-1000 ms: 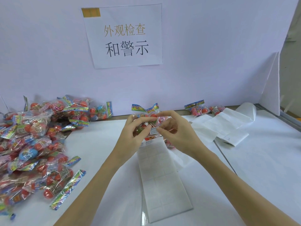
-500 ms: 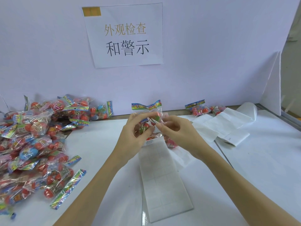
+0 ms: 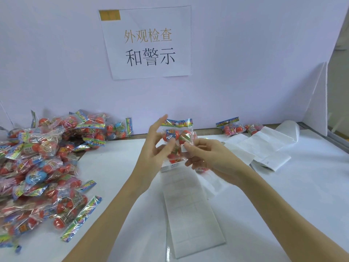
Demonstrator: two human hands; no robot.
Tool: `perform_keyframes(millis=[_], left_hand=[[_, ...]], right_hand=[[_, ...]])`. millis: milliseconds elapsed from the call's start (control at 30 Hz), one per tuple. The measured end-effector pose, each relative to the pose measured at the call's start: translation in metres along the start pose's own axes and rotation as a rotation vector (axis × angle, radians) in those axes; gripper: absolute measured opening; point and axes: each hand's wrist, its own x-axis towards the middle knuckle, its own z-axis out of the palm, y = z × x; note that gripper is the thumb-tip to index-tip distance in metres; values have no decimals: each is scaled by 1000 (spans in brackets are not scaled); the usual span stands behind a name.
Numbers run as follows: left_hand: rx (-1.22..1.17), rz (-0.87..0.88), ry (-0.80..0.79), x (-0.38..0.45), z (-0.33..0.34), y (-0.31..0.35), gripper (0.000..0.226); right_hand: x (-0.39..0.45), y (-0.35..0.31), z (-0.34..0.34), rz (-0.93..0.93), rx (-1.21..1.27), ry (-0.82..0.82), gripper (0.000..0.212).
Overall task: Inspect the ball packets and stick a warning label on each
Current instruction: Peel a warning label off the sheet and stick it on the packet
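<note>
- Both hands are holding one packet (image 3: 178, 138) up above the table's (image 3: 117, 167) far edge: left hand (image 3: 151, 157) loosely cradling it with fingers spread, right hand (image 3: 209, 157) pinching its side.
- Step in hand is likely pressing on the label (image 3: 183, 148); next calls for setting it aside.

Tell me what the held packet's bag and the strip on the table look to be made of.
Packet: bag looks like thin clear plastic film, glossy; the balls show through and it crinkles with glints. Strip: seems glossy white backing paper; it lies flat with a faint grid of peeled label outlines and a sheen at its near end.
</note>
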Motion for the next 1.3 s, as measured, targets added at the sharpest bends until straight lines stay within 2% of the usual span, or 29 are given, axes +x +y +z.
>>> perform_keyframes(millis=[100, 133, 167, 233, 267, 333, 367, 400, 467, 533, 567, 633, 700, 800, 933, 1033, 1100, 1167, 1233, 1300], left_hand=[[60, -14, 98, 4, -9, -5, 43], [97, -39, 153, 5, -12, -8, 38], [137, -75, 214, 7, -14, -12, 33], [239, -155, 298, 9, -17, -19, 23], [302, -185, 309, 9, -18, -24, 21], [419, -213, 275, 8, -20, -33, 18], [476, -215, 230, 6, -22, -37, 18], [539, -204, 166, 5, -22, -40, 21], [651, -130, 32, 2, -20, -44, 33], [726, -57, -62, -1, -15, -45, 44], [754, -33, -84, -2, -13, -45, 48], [817, 11, -112, -3, -11, -45, 53], [865, 39, -136, -4, -8, -44, 55], [883, 65, -140, -5, -6, -42, 51], [888, 108, -69, -4, -6, -37, 33], [759, 87, 38, -3, -3, -30, 24], [602, 4, 96, -2, -1, -25, 28], [380, -88, 145, 0, 2, -19, 45], [186, -149, 186, 2, 3, -16, 60], [111, -170, 217, 4, 1, -16, 58]], right_hand=[[0, -16, -23, 15, 147, 67, 28], [-2, -23, -33, -18, 289, 84, 18], [-6, -30, -44, -82, 515, 32, 11], [-16, -37, -63, -247, 1113, -264, 29], [-21, -40, -70, -290, 1285, -378, 43], [-23, -41, -82, -313, 1358, -567, 58], [-20, -37, -83, -281, 1330, -574, 57], [-14, -33, -84, -227, 1273, -476, 51], [-2, -20, -80, -114, 985, -63, 33], [8, -4, -69, -36, 291, 329, 18], [11, 6, -63, -27, -76, 395, 20], [13, 24, -54, -63, -649, 272, 45], [14, 35, -49, -79, -921, 106, 65], [17, 39, -43, -98, -1007, 69, 69], [16, 38, -42, -216, -1000, 149, 62], [15, 33, -41, -351, -950, 283, 62], [13, 28, -38, -459, -913, 316, 64], [12, 23, -31, -561, -864, 276, 67], [11, 21, -22, -607, -848, 154, 75], [9, 20, -13, -613, -854, 34, 84]])
